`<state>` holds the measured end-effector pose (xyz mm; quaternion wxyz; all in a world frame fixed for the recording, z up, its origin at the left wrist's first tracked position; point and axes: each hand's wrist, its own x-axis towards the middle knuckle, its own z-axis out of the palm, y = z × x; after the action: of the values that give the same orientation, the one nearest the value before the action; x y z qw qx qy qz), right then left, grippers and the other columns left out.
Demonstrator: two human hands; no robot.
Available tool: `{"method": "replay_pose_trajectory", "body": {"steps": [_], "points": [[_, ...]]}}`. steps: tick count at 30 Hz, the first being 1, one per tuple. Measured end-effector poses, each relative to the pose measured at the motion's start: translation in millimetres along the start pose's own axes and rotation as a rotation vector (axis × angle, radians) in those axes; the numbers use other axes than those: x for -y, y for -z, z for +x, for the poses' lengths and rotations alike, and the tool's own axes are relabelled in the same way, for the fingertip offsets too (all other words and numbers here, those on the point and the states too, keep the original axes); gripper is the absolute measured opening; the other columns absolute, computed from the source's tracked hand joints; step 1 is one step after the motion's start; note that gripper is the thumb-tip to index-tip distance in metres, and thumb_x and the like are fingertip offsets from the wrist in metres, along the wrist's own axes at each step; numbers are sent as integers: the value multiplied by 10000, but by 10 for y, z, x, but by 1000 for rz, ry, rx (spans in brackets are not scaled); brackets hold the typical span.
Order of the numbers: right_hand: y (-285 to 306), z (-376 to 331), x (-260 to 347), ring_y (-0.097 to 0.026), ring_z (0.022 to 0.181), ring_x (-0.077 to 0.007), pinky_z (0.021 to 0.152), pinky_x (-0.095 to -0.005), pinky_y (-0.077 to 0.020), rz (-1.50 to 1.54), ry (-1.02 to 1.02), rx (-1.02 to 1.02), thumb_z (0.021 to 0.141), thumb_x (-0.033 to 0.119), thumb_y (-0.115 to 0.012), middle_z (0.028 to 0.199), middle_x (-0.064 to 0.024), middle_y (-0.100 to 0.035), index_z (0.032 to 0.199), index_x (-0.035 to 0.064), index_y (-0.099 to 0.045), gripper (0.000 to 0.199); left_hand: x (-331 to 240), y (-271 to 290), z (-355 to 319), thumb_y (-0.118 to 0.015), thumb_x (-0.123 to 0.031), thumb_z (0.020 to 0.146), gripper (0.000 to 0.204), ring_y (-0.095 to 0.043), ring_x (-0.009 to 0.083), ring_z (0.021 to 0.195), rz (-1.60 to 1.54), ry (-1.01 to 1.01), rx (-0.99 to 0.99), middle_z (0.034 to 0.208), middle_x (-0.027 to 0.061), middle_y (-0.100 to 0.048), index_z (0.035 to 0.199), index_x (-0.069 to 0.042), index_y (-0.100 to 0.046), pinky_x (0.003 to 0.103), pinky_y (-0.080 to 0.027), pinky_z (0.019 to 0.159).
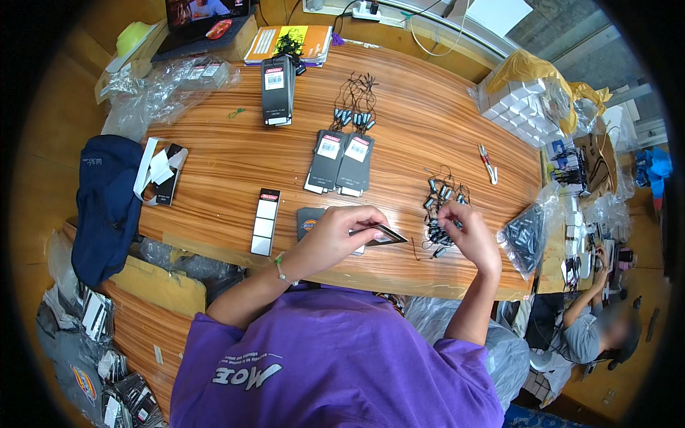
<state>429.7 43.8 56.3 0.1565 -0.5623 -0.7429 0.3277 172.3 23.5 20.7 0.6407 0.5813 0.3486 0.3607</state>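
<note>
My left hand pinches a dark hang tag between thumb and fingers, tilted just above the table's near edge. My right hand has its thumb and forefinger closed over a loose pile of black tag strings with small light-blue pieces; it seems to grip one string. Partly behind my left wrist lies another grey tag. A black-topped strip of white stickers lies left of it. Farther back, two grey tag stacks lie side by side, their strings fanned out behind.
A taller tag stack stands at the back. Red-handled snips lie right of the string pile, near a clear bag of strings. White boxes fill the back right. A navy cloth covers the left edge. A co-worker sits far right.
</note>
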Motion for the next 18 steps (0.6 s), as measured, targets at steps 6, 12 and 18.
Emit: {"method": "replay_pose_trajectory", "body": {"steps": [6, 12, 18], "points": [[-171, 73, 166, -599, 721, -177, 642, -296, -459, 203, 114, 98, 797, 4, -556, 766, -96, -608, 876, -6, -565, 80, 60, -80, 162, -574, -10, 804, 162, -609, 144, 812, 96, -151, 41, 941, 97, -619, 959, 36, -586, 262, -500, 746], [-317, 127, 187, -503, 699, -82, 635, -240, -424, 606, 110, 205, 838, 39, -555, 742, -10, -539, 952, 16, -545, 117, 106, -91, 210, -604, -6, 781, 156, -615, 126, 774, 37, 12, 160, 842, 78, -649, 934, 22, -616, 245, -489, 703], [-254, 86, 122, -473, 661, -57, 600, -205, -388, 954, 68, 311, 811, 21, -586, 725, 16, -514, 972, 16, -532, 170, -12, 36, 157, -615, 43, 774, 136, -599, 110, 802, -152, 25, 96, 872, 63, -623, 910, 30, -622, 232, -503, 736]]}}
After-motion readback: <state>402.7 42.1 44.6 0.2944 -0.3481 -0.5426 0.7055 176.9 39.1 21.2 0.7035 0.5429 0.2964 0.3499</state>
